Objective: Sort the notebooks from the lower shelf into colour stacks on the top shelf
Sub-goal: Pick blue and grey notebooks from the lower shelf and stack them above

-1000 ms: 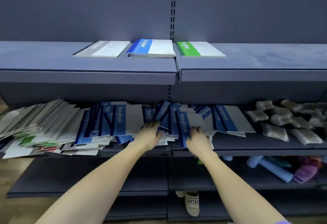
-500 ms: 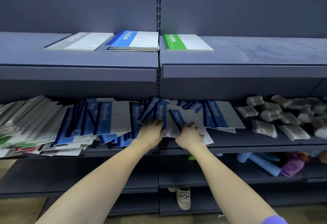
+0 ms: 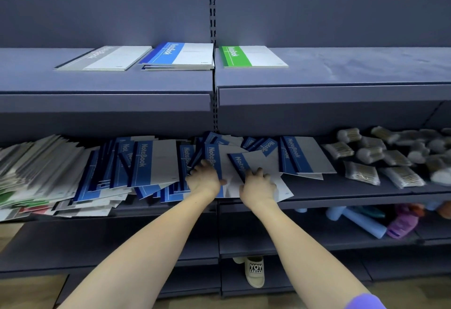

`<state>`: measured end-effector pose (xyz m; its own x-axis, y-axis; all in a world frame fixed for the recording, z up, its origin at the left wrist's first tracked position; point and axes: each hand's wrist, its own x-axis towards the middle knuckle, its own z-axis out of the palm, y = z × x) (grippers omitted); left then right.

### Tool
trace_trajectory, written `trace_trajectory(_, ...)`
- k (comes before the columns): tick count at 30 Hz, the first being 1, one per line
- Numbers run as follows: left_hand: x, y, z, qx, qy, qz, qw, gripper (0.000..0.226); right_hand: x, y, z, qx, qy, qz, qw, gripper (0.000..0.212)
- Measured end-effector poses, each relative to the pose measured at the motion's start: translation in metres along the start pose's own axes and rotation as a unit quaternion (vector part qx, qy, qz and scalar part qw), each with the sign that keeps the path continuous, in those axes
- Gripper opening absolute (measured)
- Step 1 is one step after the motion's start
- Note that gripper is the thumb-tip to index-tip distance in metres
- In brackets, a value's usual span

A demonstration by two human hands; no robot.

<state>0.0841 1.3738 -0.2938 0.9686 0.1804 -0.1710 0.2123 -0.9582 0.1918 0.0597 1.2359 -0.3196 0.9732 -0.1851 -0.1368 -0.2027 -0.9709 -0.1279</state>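
1. On the top shelf (image 3: 122,84) three lots lie flat in a row: a grey notebook (image 3: 105,58) at the left, a small blue stack (image 3: 179,56) beside it, and a green notebook (image 3: 251,56) just across the shelf joint.
2. On the lower shelf (image 3: 341,194) a loose heap of blue notebooks (image 3: 156,162) overlaps at mixed angles, each cover a blue band marked "NoteBook" beside pale grey.
3. At the far left, a slanted pile of grey notebooks (image 3: 36,162) rests on green and red covers.
4. My left hand (image 3: 203,179) and my right hand (image 3: 260,184) rest on the middle blue notebooks, one tilted notebook (image 3: 246,162) at my right fingertips.
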Motion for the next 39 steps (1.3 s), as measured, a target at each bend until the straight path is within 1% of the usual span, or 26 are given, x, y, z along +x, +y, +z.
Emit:
trace_trajectory(2, -0.002, 0.001, 0.000, -0.023, -0.018, -0.030, 0.999, 0.103, -0.003, -0.003, -0.001, -0.002, -0.003, -0.005, 1.000, 0.061)
trace_trajectory(4, -0.007, 0.001, 0.003, -0.038, -0.019, -0.057, 0.997, 0.108, -0.007, -0.006, -0.001, -0.004, -0.002, -0.007, 1.000, 0.064)
trace_trajectory(6, -0.012, 0.002, 0.006, -0.031, 0.006, -0.061, 0.998, 0.102, -0.009, -0.007, 0.000, -0.002, -0.001, -0.011, 1.000, 0.065)
trace_trajectory(8, -0.017, 0.002, 0.005, -0.018, 0.015, -0.060, 0.998, 0.099, -0.011, -0.008, 0.001, 0.001, -0.001, -0.015, 1.000, 0.065)
trace_trajectory(11, -0.013, -0.007, 0.002, -0.042, -0.031, -0.071, 0.996, 0.108, -0.013, -0.009, 0.003, 0.002, 0.006, -0.020, 1.000, 0.061)
trace_trajectory(12, -0.011, -0.011, 0.001, -0.062, -0.050, -0.077, 0.994, 0.106, -0.014, -0.010, 0.003, 0.001, 0.011, -0.024, 1.000, 0.057)
trace_trajectory(15, -0.010, -0.025, 0.001, -0.142, -0.074, -0.079, 0.984, 0.086, -0.017, -0.015, 0.004, 0.008, 0.016, -0.034, 0.999, 0.048)
trace_trajectory(17, -0.012, -0.033, -0.001, -0.202, -0.069, -0.062, 0.975, 0.079, -0.021, -0.020, 0.002, 0.002, 0.011, -0.038, 0.999, 0.055)
trace_trajectory(19, -0.015, -0.043, -0.005, -0.268, -0.063, -0.052, 0.960, 0.062, -0.027, -0.025, 0.002, 0.002, 0.008, -0.043, 0.999, 0.064)
trace_trajectory(22, -0.018, -0.062, -0.013, -0.345, -0.055, -0.047, 0.936, 0.037, -0.039, -0.032, 0.002, 0.002, 0.023, -0.048, 0.999, 0.063)
trace_trajectory(24, -0.022, -0.080, -0.018, -0.365, -0.046, -0.045, 0.929, 0.031, -0.049, -0.037, 0.002, -0.006, 0.040, -0.053, 0.998, 0.061)
trace_trajectory(27, -0.034, -0.108, -0.029, -0.328, -0.018, -0.016, 0.944, 0.025, -0.067, -0.046, -0.006, -0.007, 0.051, -0.073, 0.996, 0.063)
trace_trajectory(29, -0.044, -0.125, -0.040, -0.266, 0.009, 0.029, 0.963, 0.029, -0.084, -0.054, -0.016, -0.007, 0.057, -0.094, 0.994, 0.064)
trace_trajectory(31, -0.054, -0.139, -0.050, -0.212, 0.030, 0.066, 0.975, 0.037, -0.101, -0.062, -0.028, -0.028, 0.078, -0.103, 0.991, 0.061)
trace_trajectory(34, -0.067, -0.157, -0.065, -0.155, 0.045, 0.121, 0.979, 0.046, -0.125, -0.077, -0.045, -0.071, 0.118, -0.117, 0.983, 0.050)
trace_trajectory(36, -0.076, -0.167, -0.076, -0.115, 0.060, 0.154, 0.979, 0.048, -0.137, -0.087, -0.056, -0.091, 0.132, -0.123, 0.979, 0.042)
trace_trajectory(37, -0.081, -0.171, -0.082, -0.096, 0.069, 0.167, 0.979, 0.046, -0.143, -0.091, -0.063, -0.096, 0.135, -0.120, 0.979, 0.041)
trace_trajectory(39, -0.091, -0.180, -0.094, -0.064, 0.088, 0.185, 0.977, 0.041, -0.155, -0.100, -0.074, -0.104, 0.141, -0.111, 0.978, 0.047)
